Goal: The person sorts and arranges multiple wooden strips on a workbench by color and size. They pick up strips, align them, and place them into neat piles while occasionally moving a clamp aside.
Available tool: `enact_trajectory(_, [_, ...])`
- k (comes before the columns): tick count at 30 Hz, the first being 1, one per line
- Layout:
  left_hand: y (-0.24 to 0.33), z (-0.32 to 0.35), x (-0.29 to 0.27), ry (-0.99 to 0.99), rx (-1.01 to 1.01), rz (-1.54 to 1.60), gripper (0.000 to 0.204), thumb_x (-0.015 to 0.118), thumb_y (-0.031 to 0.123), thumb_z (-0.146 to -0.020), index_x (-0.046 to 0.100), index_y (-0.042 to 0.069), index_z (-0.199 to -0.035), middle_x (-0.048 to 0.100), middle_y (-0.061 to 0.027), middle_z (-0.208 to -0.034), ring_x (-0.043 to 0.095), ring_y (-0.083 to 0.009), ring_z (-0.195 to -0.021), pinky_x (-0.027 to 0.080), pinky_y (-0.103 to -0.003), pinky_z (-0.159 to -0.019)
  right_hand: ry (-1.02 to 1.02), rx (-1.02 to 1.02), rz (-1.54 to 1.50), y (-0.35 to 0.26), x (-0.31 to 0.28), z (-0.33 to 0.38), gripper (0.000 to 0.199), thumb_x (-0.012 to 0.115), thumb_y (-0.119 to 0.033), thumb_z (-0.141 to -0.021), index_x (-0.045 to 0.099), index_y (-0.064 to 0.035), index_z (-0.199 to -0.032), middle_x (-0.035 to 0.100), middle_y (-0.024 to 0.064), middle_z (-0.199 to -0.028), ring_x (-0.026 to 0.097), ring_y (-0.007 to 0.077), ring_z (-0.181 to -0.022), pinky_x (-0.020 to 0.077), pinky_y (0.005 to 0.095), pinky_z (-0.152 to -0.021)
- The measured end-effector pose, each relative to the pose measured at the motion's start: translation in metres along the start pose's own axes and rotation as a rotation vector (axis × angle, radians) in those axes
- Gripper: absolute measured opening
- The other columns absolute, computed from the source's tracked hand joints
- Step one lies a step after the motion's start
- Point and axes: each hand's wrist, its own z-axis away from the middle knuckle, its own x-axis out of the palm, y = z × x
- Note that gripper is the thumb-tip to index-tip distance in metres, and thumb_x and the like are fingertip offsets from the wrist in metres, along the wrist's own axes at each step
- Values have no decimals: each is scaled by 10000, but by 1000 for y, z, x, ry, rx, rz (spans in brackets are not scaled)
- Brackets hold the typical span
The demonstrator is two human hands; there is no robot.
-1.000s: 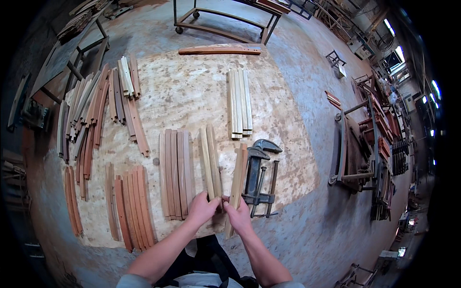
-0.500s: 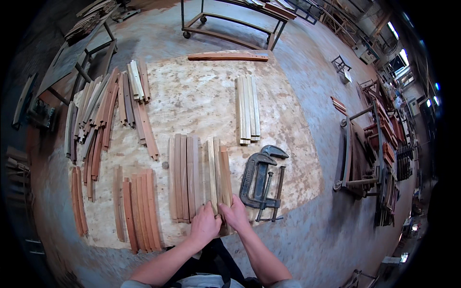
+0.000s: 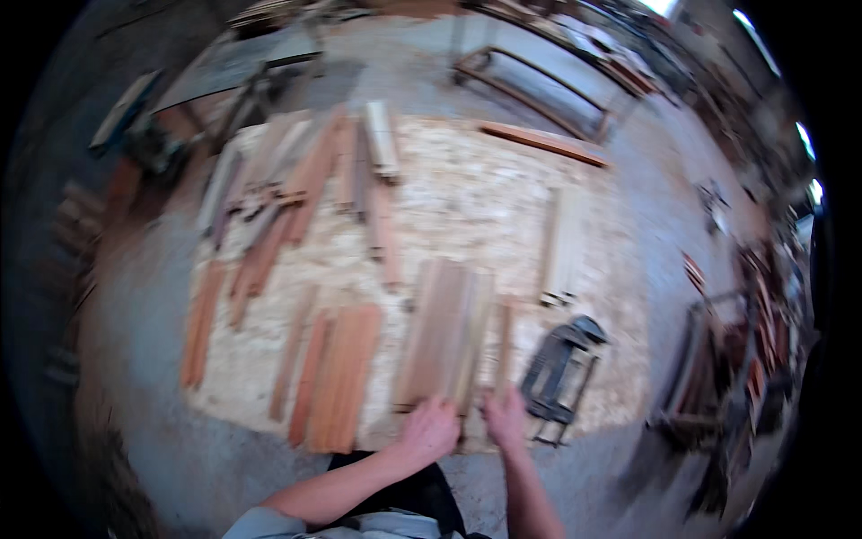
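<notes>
The picture is blurred by motion. A row of brown wooden slats (image 3: 444,332) lies side by side on the chipboard table (image 3: 467,198), near its front edge. My left hand (image 3: 431,429) rests curled on the near ends of these slats. Just to its right, my right hand (image 3: 505,418) sits at the near end of a single narrow slat (image 3: 505,346) lying beside the row. Both forearms come in from the lower edge.
Black metal clamps (image 3: 561,368) lie right of my hands. Reddish slats (image 3: 337,373) lie to the left, pale slats (image 3: 561,242) farther right, and a mixed pile of slats (image 3: 296,180) at the back left. A long board (image 3: 543,142) lies at the far edge, before a metal cart (image 3: 539,81).
The slat that stood angled between my hands now lies flat beside the row. My hands have stayed at the near ends. The view has swung and blurred.
</notes>
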Motion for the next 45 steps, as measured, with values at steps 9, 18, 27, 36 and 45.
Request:
enact_trajectory(9, [-194,76,-139,429,-469,-86,349,612,172,-833,604,-36,-1113,610,-250,-1098,569,-418,-1081,467,-490,-958,162,-47,16,42,3,22,447,611,-109,-917,456,34,-1311,625,183,-1055,643,284,-934,515,381,-848])
enact_trajectory(18, [-366,153,-234,693,-747,-348,639,707,173,-791,474,-72,-1334,509,-264,-1300,488,-418,-1199,405,-475,-1047,170,-32,503,6,0,44,637,695,-102,-834,414,58,-1383,520,276,-1317,504,412,-1247,399,444,-1062])
enact_trajectory(27, [-384,137,-238,611,-685,-514,417,751,195,-760,584,-9,-1082,546,-185,-1086,535,-361,-1070,478,-464,-922,220,-30,639,-5,6,47,630,719,-113,-822,432,67,-1354,495,264,-1250,506,447,-1185,433,468,-1007])
enact_trajectory(36, [-399,128,-238,655,-673,-506,436,761,203,-758,587,2,-1104,558,-193,-1165,543,-353,-1118,463,-460,-962,239,-49,645,-1,11,44,589,702,-150,-845,453,59,-1336,486,267,-1254,505,450,-1176,433,487,-995])
enact_trajectory(45, [-372,124,-230,559,-839,-311,443,722,151,-741,586,-35,-1120,556,-214,-1141,534,-385,-1126,437,-469,-988,205,82,667,-20,10,45,575,697,-177,-846,470,37,-1329,486,255,-1260,496,440,-1190,427,497,-1000])
